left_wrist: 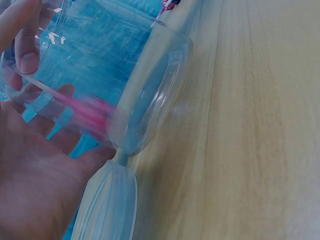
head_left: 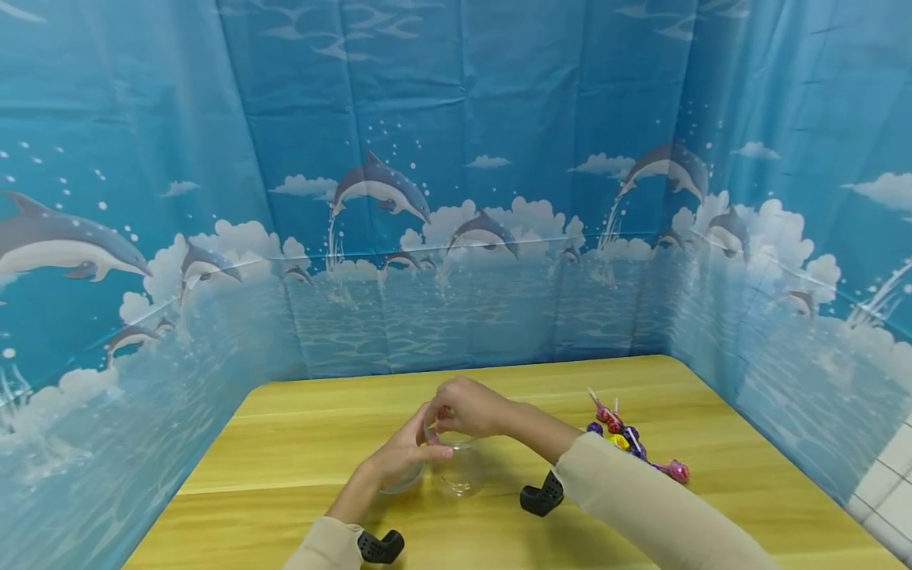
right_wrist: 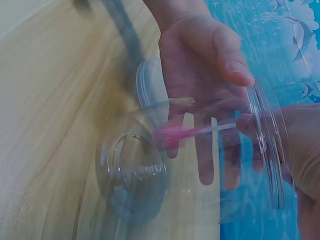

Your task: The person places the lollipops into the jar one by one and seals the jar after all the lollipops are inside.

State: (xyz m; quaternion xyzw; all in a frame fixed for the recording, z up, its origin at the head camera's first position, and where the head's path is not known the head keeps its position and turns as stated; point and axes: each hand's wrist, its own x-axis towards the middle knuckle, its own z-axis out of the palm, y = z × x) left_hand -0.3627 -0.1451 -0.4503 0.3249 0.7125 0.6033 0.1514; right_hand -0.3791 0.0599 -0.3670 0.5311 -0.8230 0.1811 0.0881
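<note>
On my feed the right hand (head_left: pixel 466 405) is at the mouth of the jar (head_left: pixel 459 471), fingers bunched inside the rim; the tip of the lollipop (right_wrist: pixel 170 136) stick meets them, but I can't tell whether they pinch it or only touch it. The left hand (head_left: pixel 402 457) clasps the jar from the left, thumb at the rim, fingers long and spread along the outside wall.

The lollipop is inside the jar, candy end toward the base. I judge it light, with a hard head, a crinkly slick wrapper and a thin stiff stick; the free end of that stick is where I'd take hold. The jar looks like thin clear plastic, light, smooth and easily tipped, so I'd hold it just under the rim, without squeezing.

Just left of the jar is a round clear disc (left_wrist: pixel 107 200), probably its lid. Farther right on the counter (head_left: pixel 285 475), well apart from the jar, lie the other lollipops (head_left: pixel 618 442) in red, purple, yellow and pink.

In the head view the right hand's back covers its fingertips, and the left hand covers part of the disc. Both wrist views smear the candy head, and the jar's clear walls make its edges hard to trace. The lollipops overlap too much for me to count.
</note>
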